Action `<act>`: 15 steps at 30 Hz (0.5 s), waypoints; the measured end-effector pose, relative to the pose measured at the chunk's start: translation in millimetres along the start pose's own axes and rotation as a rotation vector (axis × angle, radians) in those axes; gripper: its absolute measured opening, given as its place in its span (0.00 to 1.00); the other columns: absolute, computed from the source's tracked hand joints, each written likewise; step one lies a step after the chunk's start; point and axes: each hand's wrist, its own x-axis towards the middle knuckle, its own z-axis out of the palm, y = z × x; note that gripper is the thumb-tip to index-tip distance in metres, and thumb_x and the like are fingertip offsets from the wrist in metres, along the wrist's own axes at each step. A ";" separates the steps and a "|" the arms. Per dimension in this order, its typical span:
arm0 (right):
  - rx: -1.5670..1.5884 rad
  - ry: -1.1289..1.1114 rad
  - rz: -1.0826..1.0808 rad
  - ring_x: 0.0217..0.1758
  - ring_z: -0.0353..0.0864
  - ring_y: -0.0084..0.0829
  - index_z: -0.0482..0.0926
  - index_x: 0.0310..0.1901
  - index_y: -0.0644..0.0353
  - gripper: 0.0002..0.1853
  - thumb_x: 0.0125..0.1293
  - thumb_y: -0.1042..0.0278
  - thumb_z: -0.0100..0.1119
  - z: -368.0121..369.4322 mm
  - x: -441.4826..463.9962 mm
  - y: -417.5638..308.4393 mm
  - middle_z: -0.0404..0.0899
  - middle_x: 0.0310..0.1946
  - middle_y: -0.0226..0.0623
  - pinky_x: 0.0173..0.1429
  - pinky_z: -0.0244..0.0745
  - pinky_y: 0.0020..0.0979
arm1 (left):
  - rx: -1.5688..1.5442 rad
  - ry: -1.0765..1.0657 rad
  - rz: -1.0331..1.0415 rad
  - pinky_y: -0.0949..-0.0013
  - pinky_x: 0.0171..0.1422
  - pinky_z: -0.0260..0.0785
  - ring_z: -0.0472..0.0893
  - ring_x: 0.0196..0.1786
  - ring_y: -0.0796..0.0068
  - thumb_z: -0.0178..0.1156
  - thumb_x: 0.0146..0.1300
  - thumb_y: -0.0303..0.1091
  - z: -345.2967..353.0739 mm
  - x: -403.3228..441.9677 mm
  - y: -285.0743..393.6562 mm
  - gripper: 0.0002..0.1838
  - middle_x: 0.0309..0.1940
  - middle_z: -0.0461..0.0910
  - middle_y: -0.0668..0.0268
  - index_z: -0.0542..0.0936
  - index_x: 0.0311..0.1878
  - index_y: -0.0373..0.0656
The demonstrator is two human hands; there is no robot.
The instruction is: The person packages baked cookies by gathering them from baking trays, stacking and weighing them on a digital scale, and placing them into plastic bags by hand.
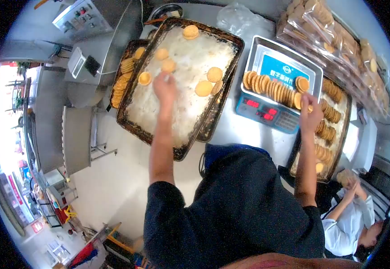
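My left hand [164, 86] is over the large baking tray [190, 110], its fingers close to a round cookie [168, 66]; they are blurred, so their grip cannot be made out. Several more cookies lie scattered on that tray. At the right, my right hand [311, 112] has its fingers pinched on a cookie [310, 108] at the front right corner of the metal tray [316, 74] on the digital scale [267, 114]. A long row of cookies [271, 88] stands on edge in the scale's tray, with a small stack [302, 84] behind the row's right end.
Rows of cookies fill another baking tray [294, 167] at the right. Bagged cookies [334, 40] are piled at the back right. A darker tray of cookies [122, 80] sits left of the large one. Another person [350, 224] is at the lower right.
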 end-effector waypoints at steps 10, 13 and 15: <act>0.198 -0.067 0.274 0.35 0.90 0.31 0.89 0.48 0.63 0.07 0.71 0.75 0.68 6.6 -94.8 -67.3 0.91 0.35 0.40 0.42 0.84 0.30 | 0.325 -0.388 0.062 0.50 0.71 0.73 0.81 0.63 0.41 0.83 0.49 0.48 26.8 121.3 -41.8 0.41 0.59 0.83 0.42 0.81 0.63 0.33; 0.257 -0.055 0.358 0.34 0.91 0.29 0.89 0.48 0.64 0.07 0.72 0.75 0.67 2.0 -114.1 -68.4 0.91 0.35 0.41 0.38 0.84 0.28 | 0.542 -0.474 0.296 0.45 0.61 0.76 0.83 0.55 0.37 0.77 0.58 0.49 13.2 153.7 -29.0 0.31 0.51 0.86 0.39 0.85 0.55 0.32; 0.230 -0.048 0.362 0.33 0.91 0.28 0.89 0.48 0.65 0.07 0.72 0.75 0.66 1.2 -125.5 -66.5 0.90 0.33 0.41 0.37 0.83 0.27 | 0.597 -0.504 0.415 0.47 0.61 0.76 0.84 0.55 0.40 0.77 0.59 0.47 17.3 172.0 -25.8 0.29 0.50 0.86 0.40 0.84 0.54 0.32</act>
